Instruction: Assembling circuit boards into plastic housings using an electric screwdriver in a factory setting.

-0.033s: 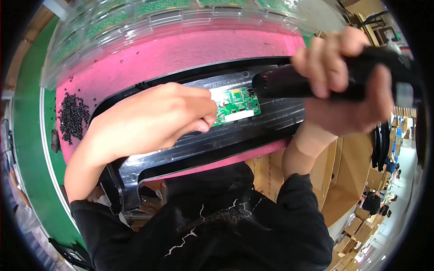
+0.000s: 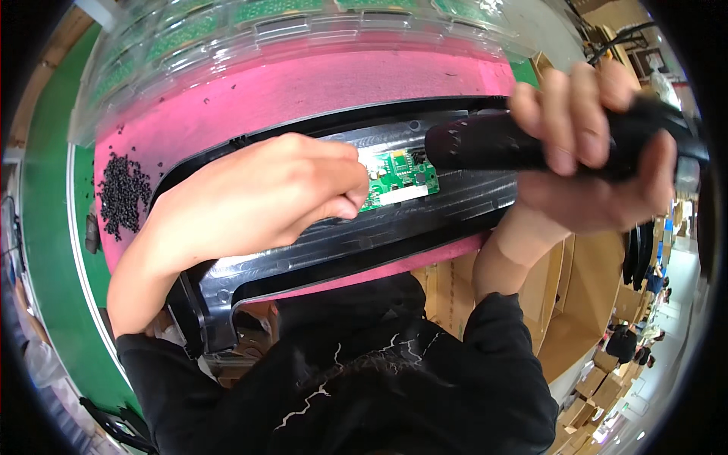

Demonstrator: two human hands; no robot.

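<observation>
Two hands are working over a black plastic housing [image 2: 364,236]. My left hand [image 2: 292,189] is curling its fingers inward at the left end of a green circuit board [image 2: 409,178]; the fingertips are partly hiding, so I am not managing to tell whether they are gripping anything. My right hand [image 2: 590,144] is wrapping its fingers and thumb around a black cylindrical hand tool [image 2: 485,141], whose nose is reaching the board's upper right corner. The board is lying inside the housing, between both hands. My left hand is covering its left end; the tool and my right hand are blocking the housing's right part. The housing is resting on a pink mat [image 2: 318,76]; a pile of small black pieces [image 2: 125,196] is lying at left, and clear plastic trays [image 2: 303,39] are standing beyond.
</observation>
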